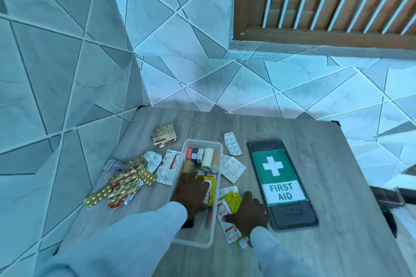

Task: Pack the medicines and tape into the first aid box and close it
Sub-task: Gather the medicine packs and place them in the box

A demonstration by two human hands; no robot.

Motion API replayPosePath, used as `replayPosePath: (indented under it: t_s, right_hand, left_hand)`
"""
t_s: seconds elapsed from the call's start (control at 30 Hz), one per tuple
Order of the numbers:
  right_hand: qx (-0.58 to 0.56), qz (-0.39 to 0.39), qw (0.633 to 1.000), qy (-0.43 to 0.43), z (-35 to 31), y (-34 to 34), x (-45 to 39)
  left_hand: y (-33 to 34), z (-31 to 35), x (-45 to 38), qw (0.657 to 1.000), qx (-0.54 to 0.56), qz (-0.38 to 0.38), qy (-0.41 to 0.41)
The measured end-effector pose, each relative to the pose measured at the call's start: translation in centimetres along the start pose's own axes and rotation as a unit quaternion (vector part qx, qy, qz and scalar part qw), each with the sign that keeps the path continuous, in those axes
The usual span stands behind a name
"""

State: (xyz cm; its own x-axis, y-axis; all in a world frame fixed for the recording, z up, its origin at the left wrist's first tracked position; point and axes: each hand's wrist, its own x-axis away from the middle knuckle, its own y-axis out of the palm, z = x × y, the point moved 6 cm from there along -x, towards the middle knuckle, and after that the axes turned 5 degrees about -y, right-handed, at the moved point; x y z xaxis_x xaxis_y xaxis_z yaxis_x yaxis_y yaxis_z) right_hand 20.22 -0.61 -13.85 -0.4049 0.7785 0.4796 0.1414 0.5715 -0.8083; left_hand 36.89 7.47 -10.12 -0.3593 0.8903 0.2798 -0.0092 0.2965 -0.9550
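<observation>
A clear plastic first aid box (pixel 219 148) stands open in the middle of the wooden table (pixel 333 243). At its far end lie a white tape roll (pixel 207 159), a tan roll (pixel 188 166) and a small red-and-white bottle (pixel 194 153). My left hand (pixel 191 191) is inside the box, pressing flat on a yellow sachet (pixel 210 189). My right hand (pixel 248 216) rests on yellow and white medicine strips (pixel 229 200) just right of the box. The dark lid (pixel 282 183), labelled FIRST AID, lies flat on the right. Gold and silver blister strips (pixel 126 183) lie scattered left of the box.
More blister packs lie around the box: a white one (pixel 233 143) behind it, another (pixel 233 167) at its right wall, a folded gold pack (pixel 163 135) at the back left. The table sits in a tiled corner, walls at left and behind. A dark object (pixel 387 195) pokes in at the right edge.
</observation>
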Motion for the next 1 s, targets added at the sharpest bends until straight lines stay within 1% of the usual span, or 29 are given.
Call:
replayPosePath:
  t_s: [0.13,0.2,0.27,0.37,0.43,0.5,0.57,0.6,0.67,0.7,0.73,0.8,0.83,0.93,0.97,1.0]
  right_hand:
    - [-0.071,-0.028,0.997,0.020,0.3,0.1,-1.2]
    - [-0.081,-0.040,0.996,0.014,0.2,0.4,-1.7]
    - [-0.115,-0.042,0.992,0.000,0.1,0.4,-2.2]
    - [-0.230,-0.032,0.973,-0.016,0.5,0.0,-3.1]
    - [-0.299,-0.008,0.954,-0.022,0.6,-1.4,-3.3]
    - [-0.368,0.032,0.928,-0.043,-0.4,-4.0,-2.6]
    - [-0.433,0.056,0.895,-0.088,-2.5,-6.5,-1.5]
    - [-0.452,0.042,0.883,-0.116,-4.0,-7.1,-1.0]
    - [-0.462,-0.022,0.874,-0.152,-7.4,-6.9,0.0]
    - [-0.454,-0.046,0.876,-0.156,-8.7,-6.1,0.4]
    - [-0.433,-0.058,0.887,-0.151,-9.7,-5.2,0.5]
    - [-0.378,-0.055,0.913,-0.145,-11.4,-3.3,0.6]
    - [-0.340,-0.039,0.929,-0.142,-12.1,-2.8,0.8]
    - [-0.254,-0.003,0.962,-0.102,-12.7,-2.6,1.2]
    - [-0.235,0.002,0.968,-0.089,-13.0,-2.4,1.0]
    - [-0.215,0.005,0.973,-0.079,-13.0,-2.3,0.8]
  left_hand:
    - [-0.8,-0.9,1.0,0.999,0.048,0.021,-0.014]
    - [-1.3,-1.3,1.5,0.997,0.070,0.032,-0.028]
    - [-1.7,-1.8,1.9,0.992,0.108,0.039,-0.051]
    - [-2.3,-2.9,2.3,0.977,0.178,0.059,-0.099]
    - [-2.3,-3.9,2.3,0.964,0.222,0.066,-0.133]
    - [-2.7,-4.7,2.5,0.945,0.280,0.063,-0.159]
    - [-3.4,-5.2,2.7,0.914,0.358,0.056,-0.182]
    - [-3.7,-5.6,2.8,0.892,0.403,0.060,-0.197]
    - [-3.7,-6.4,2.8,0.839,0.487,0.062,-0.234]
    - [-3.4,-6.6,2.7,0.811,0.527,0.053,-0.249]
    - [-2.7,-6.8,2.4,0.778,0.571,0.037,-0.258]
    - [-1.6,-6.7,2.0,0.712,0.649,-0.007,-0.268]
    - [-1.3,-6.7,1.8,0.691,0.671,-0.023,-0.267]
    - [-1.0,-6.9,1.0,0.678,0.689,-0.043,-0.252]
    - [-1.0,-7.2,0.7,0.681,0.688,-0.055,-0.245]
    - [-1.3,-7.2,0.5,0.697,0.676,-0.060,-0.233]
